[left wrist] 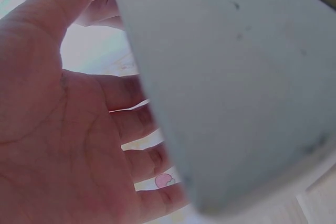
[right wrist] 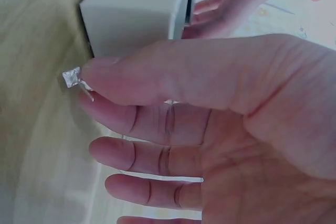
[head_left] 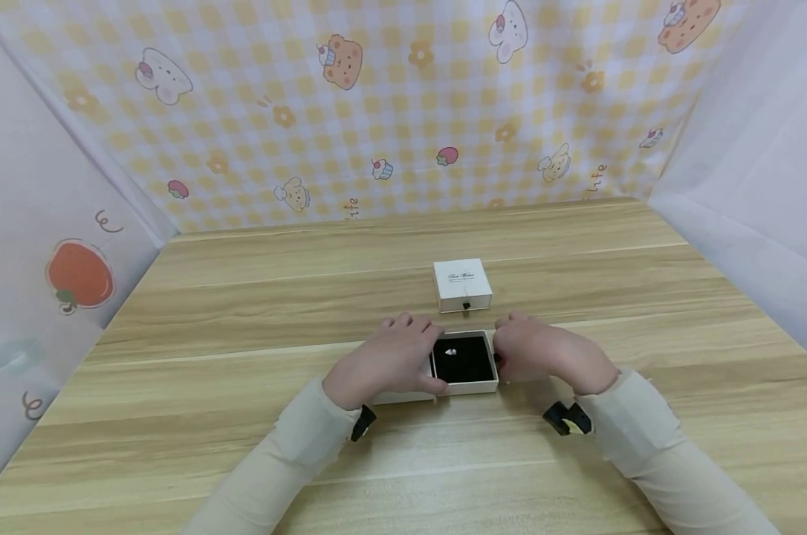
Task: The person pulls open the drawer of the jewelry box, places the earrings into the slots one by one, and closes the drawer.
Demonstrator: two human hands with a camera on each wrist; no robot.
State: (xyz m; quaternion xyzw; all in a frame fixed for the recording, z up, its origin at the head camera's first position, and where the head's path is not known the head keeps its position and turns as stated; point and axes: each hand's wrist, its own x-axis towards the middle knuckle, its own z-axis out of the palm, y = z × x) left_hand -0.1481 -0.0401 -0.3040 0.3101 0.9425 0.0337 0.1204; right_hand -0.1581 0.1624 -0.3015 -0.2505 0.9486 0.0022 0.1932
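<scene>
A white drawer-style jewellery box [head_left: 475,388] is slid open on the table, its black insert [head_left: 472,365] bearing a small sparkling earring [head_left: 451,351]. My left hand [head_left: 390,364] grips the box across its outer sleeve [head_left: 406,397], thumb on the near side and fingers on the far side. In the left wrist view, the white sleeve [left wrist: 226,93] fills the right part. My right hand [head_left: 544,353] is at the drawer's right end. Between its thumb and index finger it pinches a stud earring [right wrist: 72,77] with a square clear stone and a thin post; the other fingers extend loosely.
Behind the open box stands a second, closed white box [head_left: 462,282] with printed lettering and a small black pull tab. The wood-grain table [head_left: 243,319] meets a yellow checked cloth [head_left: 403,96] at the back and white cloths on both sides.
</scene>
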